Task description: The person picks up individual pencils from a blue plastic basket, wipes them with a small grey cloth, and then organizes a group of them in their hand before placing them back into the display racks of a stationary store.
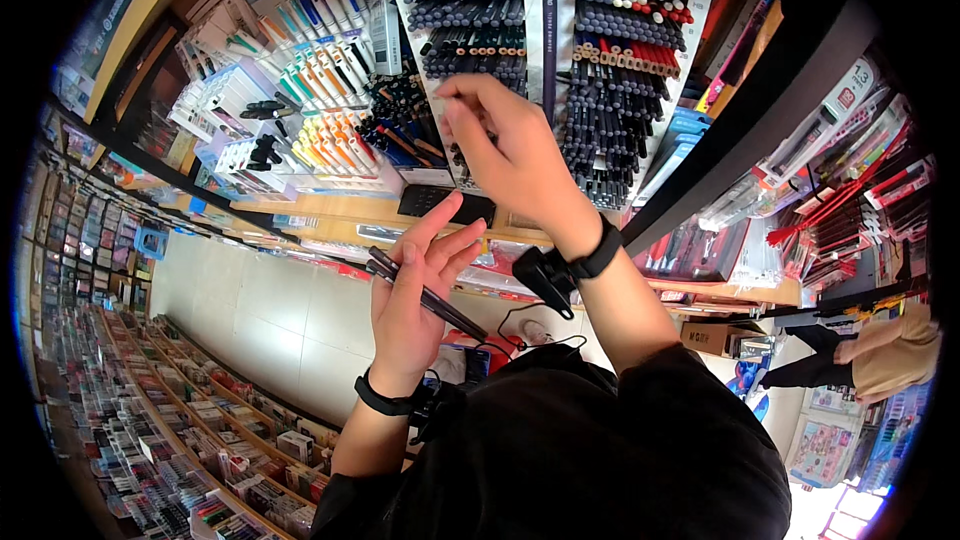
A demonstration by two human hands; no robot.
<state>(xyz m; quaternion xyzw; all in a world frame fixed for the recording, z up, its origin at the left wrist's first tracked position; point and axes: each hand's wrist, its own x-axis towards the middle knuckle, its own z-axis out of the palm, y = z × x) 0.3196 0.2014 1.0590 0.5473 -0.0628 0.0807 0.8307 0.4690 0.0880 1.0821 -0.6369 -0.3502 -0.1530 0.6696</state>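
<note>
My left hand (pixel 420 292) is low in the middle, palm up, with several dark pencils (pixel 442 307) lying across it under the thumb; the other fingers are spread. Higher up, my right hand (pixel 499 142) reaches in front of a pencil display rack (pixel 549 37), its fingers bent towards the lower left compartments. Whether the right fingertips touch or hold anything cannot be told. Dark pencils (pixel 615 112) fill the rack's right side, with red pencils (pixel 637 56) above them. Loose dark pencils (pixel 409 112) stand to the left of the rack.
White-barrelled pens and markers (pixel 330 82) stand in trays at the left. A black post (pixel 757 120) rises at the right beside hanging packaged pens (pixel 817 127). The wooden shelf edge (pixel 322 208) runs below the display. Stocked shelves (pixel 187 420) line the lower left. Another person (pixel 885 352) is at the far right.
</note>
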